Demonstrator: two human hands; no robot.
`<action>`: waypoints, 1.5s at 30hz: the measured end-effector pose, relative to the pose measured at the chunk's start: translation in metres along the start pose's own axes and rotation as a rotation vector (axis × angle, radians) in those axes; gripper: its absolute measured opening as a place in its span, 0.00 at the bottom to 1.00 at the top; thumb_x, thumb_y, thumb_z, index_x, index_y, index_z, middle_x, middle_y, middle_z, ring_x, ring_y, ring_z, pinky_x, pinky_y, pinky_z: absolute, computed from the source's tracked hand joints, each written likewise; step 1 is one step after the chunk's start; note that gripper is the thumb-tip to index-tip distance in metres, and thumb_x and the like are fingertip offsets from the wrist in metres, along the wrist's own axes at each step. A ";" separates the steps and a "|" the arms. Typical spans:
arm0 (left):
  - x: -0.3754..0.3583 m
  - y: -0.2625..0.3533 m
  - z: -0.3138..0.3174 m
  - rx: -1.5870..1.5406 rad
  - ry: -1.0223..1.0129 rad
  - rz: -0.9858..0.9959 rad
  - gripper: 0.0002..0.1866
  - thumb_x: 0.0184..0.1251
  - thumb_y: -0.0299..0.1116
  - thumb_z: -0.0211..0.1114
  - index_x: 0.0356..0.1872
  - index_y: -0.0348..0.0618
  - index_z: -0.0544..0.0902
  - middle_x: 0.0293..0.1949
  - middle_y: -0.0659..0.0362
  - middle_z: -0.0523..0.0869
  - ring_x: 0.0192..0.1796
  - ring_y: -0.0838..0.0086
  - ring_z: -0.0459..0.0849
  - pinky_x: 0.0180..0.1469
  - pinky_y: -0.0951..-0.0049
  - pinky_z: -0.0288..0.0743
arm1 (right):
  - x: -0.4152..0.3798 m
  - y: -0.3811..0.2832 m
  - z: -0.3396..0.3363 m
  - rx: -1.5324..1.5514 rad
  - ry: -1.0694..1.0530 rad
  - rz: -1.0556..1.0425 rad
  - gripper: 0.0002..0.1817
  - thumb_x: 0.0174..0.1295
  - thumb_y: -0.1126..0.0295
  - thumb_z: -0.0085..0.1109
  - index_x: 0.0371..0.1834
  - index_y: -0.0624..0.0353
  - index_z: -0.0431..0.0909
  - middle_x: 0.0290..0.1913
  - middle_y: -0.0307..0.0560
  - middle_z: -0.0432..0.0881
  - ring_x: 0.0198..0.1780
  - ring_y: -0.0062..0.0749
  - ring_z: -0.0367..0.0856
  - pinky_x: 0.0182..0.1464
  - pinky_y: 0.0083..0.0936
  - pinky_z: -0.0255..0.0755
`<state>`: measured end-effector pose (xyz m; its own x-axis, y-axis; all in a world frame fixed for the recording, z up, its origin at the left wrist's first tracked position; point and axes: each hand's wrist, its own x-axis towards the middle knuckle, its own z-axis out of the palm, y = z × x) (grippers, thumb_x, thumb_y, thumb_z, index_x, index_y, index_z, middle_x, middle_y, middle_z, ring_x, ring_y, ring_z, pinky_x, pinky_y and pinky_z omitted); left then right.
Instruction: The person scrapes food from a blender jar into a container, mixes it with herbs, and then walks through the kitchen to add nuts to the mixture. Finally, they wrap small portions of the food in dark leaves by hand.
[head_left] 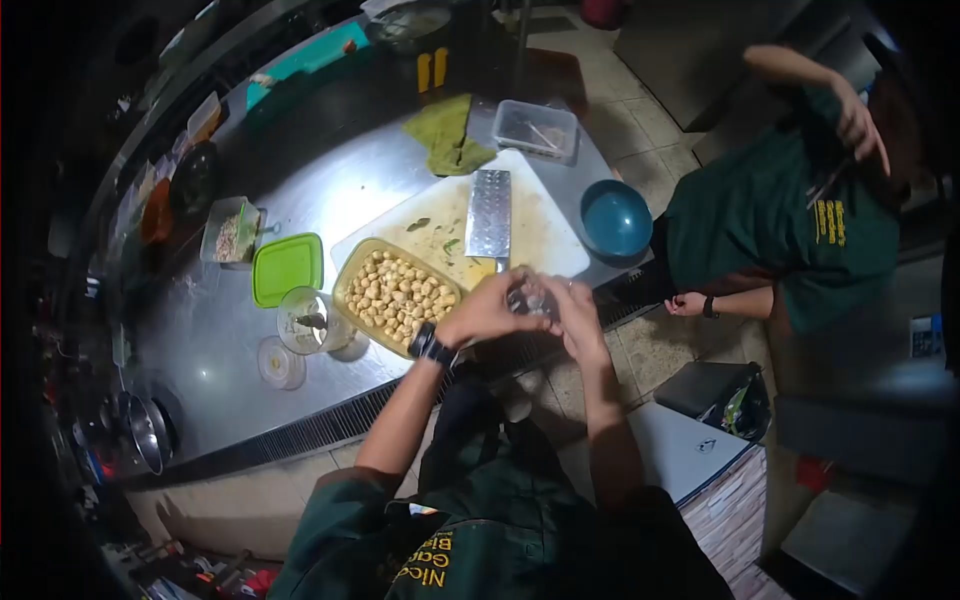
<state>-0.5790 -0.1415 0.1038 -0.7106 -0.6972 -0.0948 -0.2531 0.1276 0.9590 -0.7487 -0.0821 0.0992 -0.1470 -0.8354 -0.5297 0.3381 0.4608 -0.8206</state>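
My left hand (487,312), with a black watch at its wrist, curls its fingers around one side of a small clear see-through object (530,302). On the other side my right hand (577,316) closes on it too; its exact kind is hard to make out. Both hands are above the table's near edge. Just left of them sits a yellowish tub (352,258) full of round pale balls. A cleaver (489,212) lies on the white cutting board (545,215), its handle end close to my fingers. Green scraps are on the board.
Left of the tub are a clear blender cup (308,322), a green lid (287,270) and a round clear lid (280,362). A blue bowl (615,220), a plastic box (536,131) and a green cloth (449,137) stand farther off. Another person (780,210) is at the right.
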 end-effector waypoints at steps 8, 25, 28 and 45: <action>0.126 -0.053 -0.045 0.353 -0.250 0.183 0.23 0.45 0.39 0.80 0.43 0.46 0.83 0.35 0.54 0.86 0.40 0.63 0.86 0.44 0.65 0.80 | 0.087 0.022 -0.013 0.435 0.157 0.044 0.19 0.72 0.48 0.58 0.52 0.51 0.79 0.39 0.36 0.81 0.32 0.22 0.79 0.28 0.20 0.70; 0.128 -0.052 -0.033 0.721 -0.083 -0.095 0.17 0.61 0.30 0.65 0.52 0.41 0.84 0.48 0.50 0.85 0.46 0.52 0.85 0.51 0.58 0.81 | 0.069 0.040 -0.055 -0.635 0.367 -0.558 0.25 0.50 0.76 0.73 0.54 0.68 0.81 0.48 0.51 0.80 0.38 0.34 0.81 0.39 0.27 0.83; 0.128 -0.060 -0.030 0.829 -0.072 -0.064 0.18 0.60 0.28 0.64 0.52 0.42 0.84 0.50 0.50 0.85 0.46 0.52 0.86 0.51 0.58 0.81 | 0.074 0.048 -0.066 -0.579 0.344 -0.597 0.23 0.50 0.77 0.74 0.51 0.68 0.83 0.49 0.50 0.80 0.39 0.31 0.82 0.37 0.23 0.84; 0.108 -0.041 -0.035 0.809 0.210 -0.286 0.14 0.56 0.33 0.69 0.44 0.42 0.88 0.35 0.47 0.87 0.34 0.51 0.86 0.39 0.58 0.81 | 0.094 0.054 -0.083 -0.643 0.332 -0.705 0.18 0.45 0.74 0.74 0.41 0.65 0.84 0.39 0.46 0.82 0.25 0.25 0.82 0.30 0.21 0.81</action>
<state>-0.6226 -0.2464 0.0631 -0.4336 -0.8840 -0.1747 -0.8463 0.3330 0.4158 -0.8213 -0.1106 -0.0125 -0.4045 -0.8988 0.1687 -0.4769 0.0499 -0.8776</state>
